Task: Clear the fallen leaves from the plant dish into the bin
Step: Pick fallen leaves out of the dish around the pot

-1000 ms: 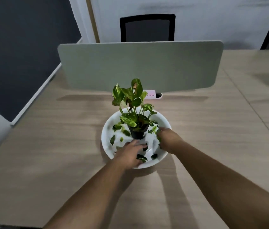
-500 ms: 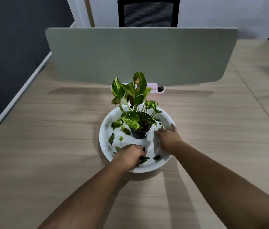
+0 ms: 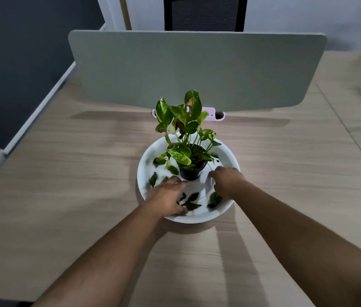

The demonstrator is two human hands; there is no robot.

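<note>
A white round plant dish [image 3: 197, 219] sits mid-desk with a small black pot [image 3: 189, 172] holding a green leafy plant [image 3: 181, 120]. Fallen dark green leaves lie in the dish: one at the left [image 3: 153, 179], a cluster at the front [image 3: 191, 200], one at the front right [image 3: 215, 199]. My left hand [image 3: 166, 198] rests palm down on the dish's front left, its fingers beside the front cluster; the palm hides whatever is under it. On the right side, next to the pot, my right hand [image 3: 226, 180] reaches down with fingers apart. No bin is in view.
The dish stands on a light wooden desk [image 3: 64, 185]. A grey-green divider panel [image 3: 197, 67] stands upright behind the plant, with a pale cable outlet [image 3: 213, 114] at its base. A black chair [image 3: 204, 13] is beyond it. A dark wall runs along the left.
The view has moved closer and tipped down. My left hand slid left along the dish front, uncovering the front leaves. My right hand stayed by the pot's right side.
</note>
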